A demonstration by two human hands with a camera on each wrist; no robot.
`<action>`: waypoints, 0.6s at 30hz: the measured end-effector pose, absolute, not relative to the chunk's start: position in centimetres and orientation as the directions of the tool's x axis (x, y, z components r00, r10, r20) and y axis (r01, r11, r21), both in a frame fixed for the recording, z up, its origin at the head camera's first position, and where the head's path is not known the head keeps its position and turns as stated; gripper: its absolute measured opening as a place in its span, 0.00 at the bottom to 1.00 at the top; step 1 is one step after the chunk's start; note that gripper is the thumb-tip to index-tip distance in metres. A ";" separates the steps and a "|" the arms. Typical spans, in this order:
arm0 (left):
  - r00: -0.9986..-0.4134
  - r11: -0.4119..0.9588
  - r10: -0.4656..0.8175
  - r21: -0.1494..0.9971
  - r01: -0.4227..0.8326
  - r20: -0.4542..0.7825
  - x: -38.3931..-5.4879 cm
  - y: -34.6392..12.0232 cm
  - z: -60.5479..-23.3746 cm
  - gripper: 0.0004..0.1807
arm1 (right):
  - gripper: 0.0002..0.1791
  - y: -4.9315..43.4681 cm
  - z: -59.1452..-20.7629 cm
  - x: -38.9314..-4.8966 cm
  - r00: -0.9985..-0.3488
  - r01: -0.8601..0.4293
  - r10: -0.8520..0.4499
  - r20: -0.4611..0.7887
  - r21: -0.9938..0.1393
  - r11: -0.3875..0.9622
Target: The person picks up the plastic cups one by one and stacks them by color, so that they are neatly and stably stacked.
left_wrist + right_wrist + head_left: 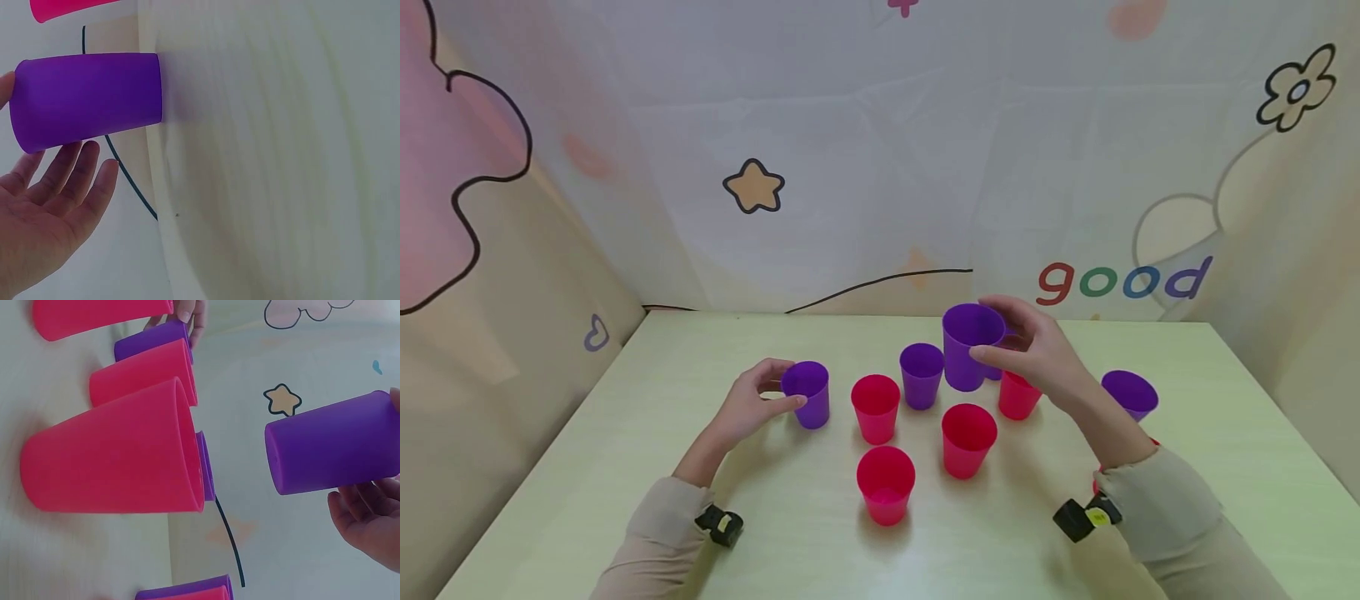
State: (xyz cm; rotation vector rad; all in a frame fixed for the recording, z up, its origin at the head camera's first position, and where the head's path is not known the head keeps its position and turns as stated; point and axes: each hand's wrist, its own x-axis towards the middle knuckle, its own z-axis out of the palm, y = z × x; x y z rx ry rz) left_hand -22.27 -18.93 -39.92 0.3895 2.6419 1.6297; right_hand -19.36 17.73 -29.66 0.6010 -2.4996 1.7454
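On the left of the head view, my left hand [750, 403] holds a purple cup [811, 398] near its rim, thumb on the near side and fingers behind. That cup stands upright on the table; the left wrist view shows its base at the tabletop. My right hand [1037, 350] grips another purple cup [964, 354] by its upper part. In the right wrist view this cup [334, 444] hangs in the air, above table level. Between the hands stand a purple cup [921, 379] and red cups [876, 410], upright and mouth up.
Nearer the front are two more red cups [886, 487]. Behind the right hand, a red cup [1019, 397] and a purple one are partly hidden. Farther right, a purple cup [1130, 394] and something red are partly covered by the right arm. A printed cloth [850, 225] backs the table.
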 end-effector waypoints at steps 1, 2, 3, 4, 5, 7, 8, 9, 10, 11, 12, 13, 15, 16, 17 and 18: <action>-0.968 0.428 0.220 0.880 0.207 0.120 -22.3 -18.9 -40.0 0.27 | 0.32 17.6 -29.7 -19.5 -0.924 -0.332 -0.295 0.246 -0.897 0.293; -0.968 0.427 0.219 0.881 0.206 0.120 -22.3 -18.9 -40.0 0.27 | 0.31 17.4 -29.7 -19.6 -0.924 -0.330 -0.295 0.244 -0.897 0.293; -0.969 0.425 0.217 0.883 0.202 0.117 -22.3 -18.9 -40.0 0.27 | 0.31 17.2 -29.7 -19.7 -0.923 -0.331 -0.298 0.243 -0.898 0.291; -0.969 0.424 0.217 0.882 0.204 0.120 -22.3 -19.0 -40.0 0.27 | 0.31 17.0 -29.7 -19.8 -0.922 -0.330 -0.302 0.241 -0.899 0.288; -0.969 0.423 0.218 0.883 0.204 0.120 -22.3 -18.9 -40.0 0.27 | 0.31 16.9 -29.7 -19.9 -0.922 -0.328 -0.306 0.239 -0.901 0.285; -0.968 0.422 0.221 0.883 0.207 0.121 -22.2 -19.0 -40.0 0.28 | 0.30 16.5 -29.7 -20.2 -0.919 -0.327 -0.315 0.236 -0.903 0.277; -0.968 0.419 0.220 0.884 0.205 0.121 -22.2 -19.0 -40.0 0.28 | 0.30 16.3 -29.6 -20.3 -0.917 -0.329 -0.320 0.238 -0.905 0.270; -0.968 0.417 0.220 0.885 0.205 0.120 -22.2 -19.0 -40.0 0.28 | 0.30 16.0 -29.6 -20.4 -0.914 -0.332 -0.327 0.240 -0.907 0.261; -0.968 0.416 0.220 0.886 0.204 0.120 -22.2 -19.0 -40.0 0.28 | 0.30 15.8 -29.6 -20.5 -0.911 -0.335 -0.334 0.242 -0.907 0.255; -0.968 0.415 0.219 0.887 0.203 0.119 -22.2 -19.0 -40.0 0.28 | 0.30 15.6 -29.6 -20.6 -0.907 -0.339 -0.341 0.246 -0.907 0.248; -0.968 0.415 0.219 0.887 0.202 0.118 -22.2 -19.0 -40.0 0.28 | 0.29 15.4 -29.7 -20.7 -0.903 -0.343 -0.350 0.250 -0.909 0.236; -0.968 0.415 0.220 0.887 0.202 0.118 -22.3 -19.0 -40.0 0.28 | 0.29 15.2 -29.7 -20.8 -0.899 -0.346 -0.358 0.252 -0.910 0.227; -0.969 0.416 0.219 0.887 0.200 0.116 -22.3 -19.0 -40.0 0.28 | 0.29 14.8 -29.7 -20.9 -0.894 -0.345 -0.372 0.251 -0.914 0.213; -0.969 0.417 0.218 0.887 0.200 0.116 -22.3 -19.0 -40.0 0.28 | 0.28 14.6 -29.7 -20.9 -0.891 -0.345 -0.379 0.250 -0.915 0.209; -0.969 0.419 0.219 0.886 0.198 0.113 -22.3 -19.0 -40.0 0.28 | 0.28 14.3 -29.7 -21.0 -0.890 -0.343 -0.382 0.248 -0.916 0.205; -0.969 0.422 0.219 0.885 0.196 0.110 -22.3 -19.0 -39.9 0.29 | 0.29 14.1 -29.7 -21.0 -0.891 -0.339 -0.384 0.243 -0.918 0.207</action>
